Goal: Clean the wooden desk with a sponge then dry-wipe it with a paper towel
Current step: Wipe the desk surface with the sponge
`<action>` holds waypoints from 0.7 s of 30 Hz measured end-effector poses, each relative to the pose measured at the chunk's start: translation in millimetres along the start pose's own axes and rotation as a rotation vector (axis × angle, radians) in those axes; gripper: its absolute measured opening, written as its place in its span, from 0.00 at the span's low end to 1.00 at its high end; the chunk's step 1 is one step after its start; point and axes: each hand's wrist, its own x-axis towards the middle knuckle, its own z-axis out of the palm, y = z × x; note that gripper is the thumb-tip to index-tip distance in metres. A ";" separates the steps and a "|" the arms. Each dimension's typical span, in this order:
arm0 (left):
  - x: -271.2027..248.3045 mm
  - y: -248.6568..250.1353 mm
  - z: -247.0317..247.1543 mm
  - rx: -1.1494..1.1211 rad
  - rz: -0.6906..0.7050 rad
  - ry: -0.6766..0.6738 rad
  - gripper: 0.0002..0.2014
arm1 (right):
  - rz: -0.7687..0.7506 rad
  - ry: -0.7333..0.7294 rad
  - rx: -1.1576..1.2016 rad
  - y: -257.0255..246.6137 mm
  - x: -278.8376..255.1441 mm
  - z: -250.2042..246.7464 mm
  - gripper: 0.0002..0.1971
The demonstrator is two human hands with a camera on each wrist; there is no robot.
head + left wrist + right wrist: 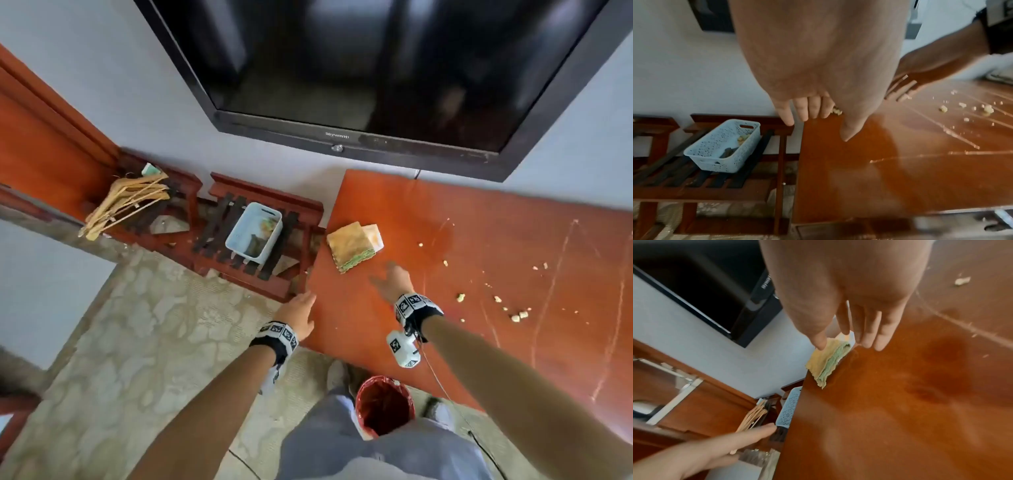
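A yellow-and-green sponge [349, 245] [828, 360] lies at the far left corner of the orange-brown wooden desk [479, 240] [859, 178]. A folded paper towel [375, 234] peeks out from behind it. My right hand [385, 274] [846, 344] hovers just short of the sponge with fingers straight, holding nothing. At the desk's left edge my left hand [306, 308] [826, 126] is held flat and empty. Pale crumbs [513, 315] [986, 108] and white streaks mark the desk's right part.
Left of the desk a slatted wooden rack [239, 270] carries a light blue perforated basket [253, 233] [721, 146]. Wooden hangers [126, 202] lie further left. A red-lined bin [383, 407] stands on the floor by my legs. A dark TV [376, 68] hangs above the desk.
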 end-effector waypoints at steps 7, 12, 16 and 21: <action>51.7 -37.6 18.8 0.321 0.172 -0.146 0.40 | -0.003 0.269 -0.163 -33.5 65.4 34.4 0.34; 57.0 -50.6 30.2 0.298 0.249 -0.119 0.44 | 0.045 0.268 -0.305 -53.4 103.2 51.4 0.31; 64.3 -53.8 29.2 0.367 0.273 -0.108 0.45 | 0.089 0.287 -0.439 -62.2 113.1 60.7 0.30; 68.4 -54.3 31.9 0.393 0.257 -0.163 0.49 | -0.031 0.312 -0.390 -74.7 112.1 69.6 0.14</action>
